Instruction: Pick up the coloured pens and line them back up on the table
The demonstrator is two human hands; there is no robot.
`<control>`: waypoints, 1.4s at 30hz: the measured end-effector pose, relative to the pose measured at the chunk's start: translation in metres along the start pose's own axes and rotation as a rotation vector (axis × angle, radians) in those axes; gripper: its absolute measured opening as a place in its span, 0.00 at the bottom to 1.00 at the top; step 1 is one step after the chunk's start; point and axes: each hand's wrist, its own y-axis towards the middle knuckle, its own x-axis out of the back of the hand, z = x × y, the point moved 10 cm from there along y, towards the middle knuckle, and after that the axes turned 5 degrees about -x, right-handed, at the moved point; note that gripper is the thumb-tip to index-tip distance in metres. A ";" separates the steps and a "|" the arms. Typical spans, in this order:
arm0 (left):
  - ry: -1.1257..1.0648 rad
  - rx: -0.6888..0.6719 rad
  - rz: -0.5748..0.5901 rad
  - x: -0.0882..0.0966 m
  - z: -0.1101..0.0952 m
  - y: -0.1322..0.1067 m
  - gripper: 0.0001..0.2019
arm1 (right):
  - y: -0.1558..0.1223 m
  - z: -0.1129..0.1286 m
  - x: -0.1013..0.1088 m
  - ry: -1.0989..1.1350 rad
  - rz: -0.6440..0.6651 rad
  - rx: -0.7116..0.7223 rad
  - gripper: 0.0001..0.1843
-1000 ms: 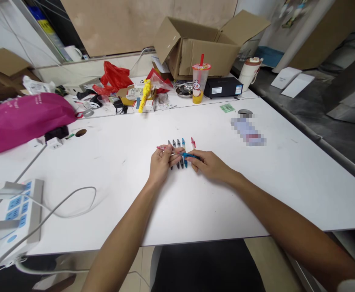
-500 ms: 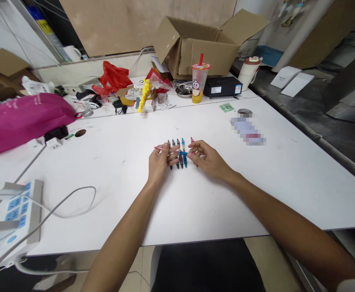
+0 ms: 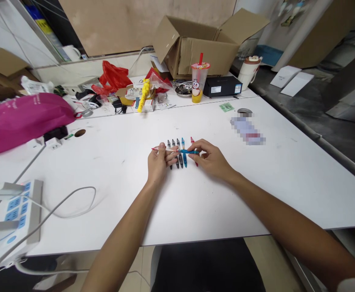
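Observation:
A slim pen (image 3: 183, 151) lies sideways between my hands, pink at its left end, pale in the middle and blue on the right. My left hand (image 3: 158, 162) pinches the pale and pink part under its thumb, its other fingers spread beneath. My right hand (image 3: 209, 158) grips the blue part with thumb and fingertips. Whether the pen is one piece or parts cannot be told. Behind the hands, several dark grey pens (image 3: 178, 142) and a blue pen (image 3: 185, 159) lie in a row on the white table (image 3: 183, 202). A pink-red pen (image 3: 192, 140) is partly hidden by my right hand.
At the back stand a cup with a red straw (image 3: 197, 83), a black box (image 3: 222, 86) and an open carton (image 3: 208, 54). A blurred-out item (image 3: 248, 132) lies to the right. A power strip (image 3: 21, 215) with cables and a magenta bag (image 3: 28, 119) occupy the left.
My right hand has shifted a little, and more of the blue part shows past its fingertips. The pen now lies straighter, its pink end slightly further left.

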 end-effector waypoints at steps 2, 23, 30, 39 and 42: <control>-0.027 0.019 -0.017 0.001 0.000 0.000 0.22 | 0.000 0.002 0.003 0.021 -0.018 0.004 0.09; -0.110 0.012 -0.137 0.015 -0.005 0.001 0.18 | 0.009 -0.034 0.016 0.431 -0.049 -0.247 0.14; -0.085 -0.002 -0.088 0.005 -0.007 -0.004 0.19 | 0.001 -0.022 0.002 0.131 -0.029 -0.178 0.18; -0.073 0.001 -0.064 -0.001 -0.007 -0.007 0.18 | -0.001 -0.027 0.006 0.094 -0.086 -0.206 0.22; -0.087 0.003 -0.118 0.006 -0.009 -0.005 0.17 | 0.000 -0.026 0.010 0.104 -0.115 -0.212 0.20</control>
